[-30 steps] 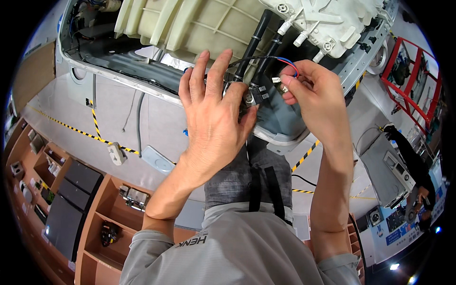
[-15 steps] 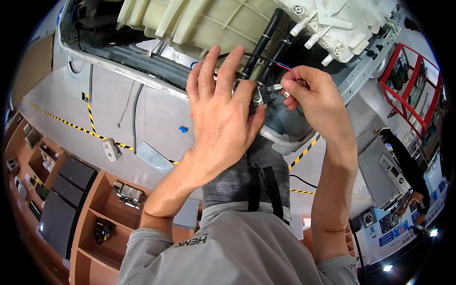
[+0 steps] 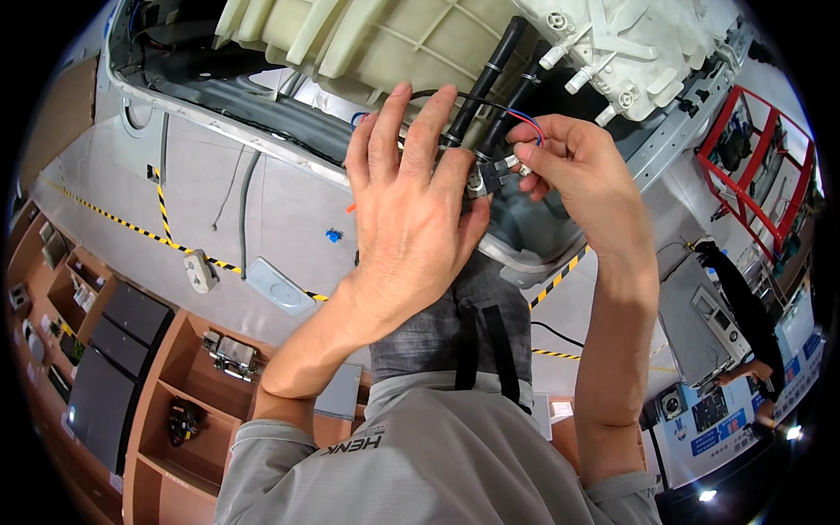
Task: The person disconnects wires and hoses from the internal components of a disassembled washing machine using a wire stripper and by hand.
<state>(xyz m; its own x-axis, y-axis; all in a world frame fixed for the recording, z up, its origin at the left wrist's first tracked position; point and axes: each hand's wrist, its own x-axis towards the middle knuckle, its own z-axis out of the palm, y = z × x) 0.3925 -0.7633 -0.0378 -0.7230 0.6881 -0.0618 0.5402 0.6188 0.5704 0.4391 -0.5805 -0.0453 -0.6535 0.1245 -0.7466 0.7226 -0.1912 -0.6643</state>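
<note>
My left hand [image 3: 407, 214] reaches over the rim of an opened machine cabinet. Its thumb and index finger pinch a small black-and-silver part [image 3: 487, 178], while the other fingers spread upward. Just to the right, my right hand [image 3: 573, 162] has its thumb and fingertips closed on a small white wire connector [image 3: 522, 164]. Red and blue wires [image 3: 528, 118] curve up from that connector and join a black cable. The connector sits against or very close to the part's right side; I cannot tell whether they are joined. Two black hoses [image 3: 486, 80] run behind my hands.
A cream ribbed plastic tub [image 3: 394, 39] and a white plastic housing [image 3: 626, 52] fill the cabinet. Its metal rim [image 3: 254, 140] crosses in front. A blue piece [image 3: 333, 235] lies on the floor. Wooden compartments [image 3: 206, 376] stand lower left, a red frame [image 3: 744, 175] right.
My right hand has shifted slightly left, bringing the connector closer to the black-and-silver part. My left hand keeps its grip. The view has moved a little.
</note>
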